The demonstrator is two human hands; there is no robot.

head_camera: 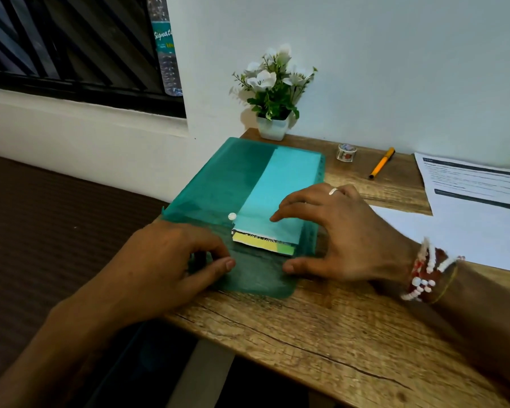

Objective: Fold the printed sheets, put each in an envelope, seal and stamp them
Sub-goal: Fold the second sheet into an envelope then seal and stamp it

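Observation:
A translucent green plastic folder (233, 172) with a white snap button (232, 216) lies at the left end of the wooden desk (306, 334), its flap open toward me. Pale sheets or envelopes (280, 184) show through it, and a yellow-green printed piece (262, 244) sticks out at its mouth. My left hand (165, 260) is curled over the flap's left part, thumb and fingers pinching it. My right hand (336, 231) arches over the folder's right side, fingertips touching the pale stack and thumb resting on the flap. Printed sheets (471, 184) lie at the far right.
A blank white sheet (454, 234) lies under my right wrist. An orange pen (382, 163) and a small tape roll (346, 152) sit behind the folder, a potted white flower (273, 92) at the back corner. A water bottle (165, 54) stands on the window sill. The folder overhangs the desk's left edge.

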